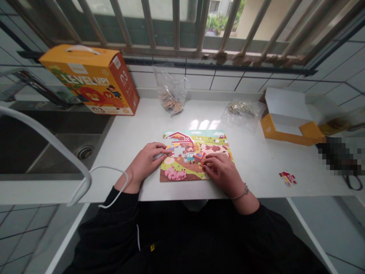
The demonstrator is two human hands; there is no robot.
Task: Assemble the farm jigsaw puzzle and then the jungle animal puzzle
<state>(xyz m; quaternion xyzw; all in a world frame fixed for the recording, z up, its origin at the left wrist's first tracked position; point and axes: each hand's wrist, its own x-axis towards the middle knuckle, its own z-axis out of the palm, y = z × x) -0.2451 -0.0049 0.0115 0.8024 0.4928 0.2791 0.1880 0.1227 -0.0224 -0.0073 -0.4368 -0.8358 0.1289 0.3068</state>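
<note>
A farm-scene jigsaw puzzle (pixel 175 174) lies on the white counter, mostly filled in, with a barn, a cow, a pig and a farmer. Left of the farmer, a grey gap (pixel 179 152) shows bare backing. My left hand (pixel 148 158) rests at the puzzle's left edge, its fingers stretched out onto the picture beside the gap. Over the lower right part, my right hand (pixel 221 169) has its fingertips pinched together on what looks like a puzzle piece, mostly hidden by the fingers. A few loose puzzle pieces (pixel 288 178) with red barn parts lie farther right on the counter.
At the back stand an orange carton (pixel 94 83) and a clear bag of pieces (pixel 172 99). Another plastic bag (pixel 241 110) lies by an open yellow box (pixel 288 129). A sink (pixel 57 152) is at left; a white cable (pixel 48 137) passes near my left wrist.
</note>
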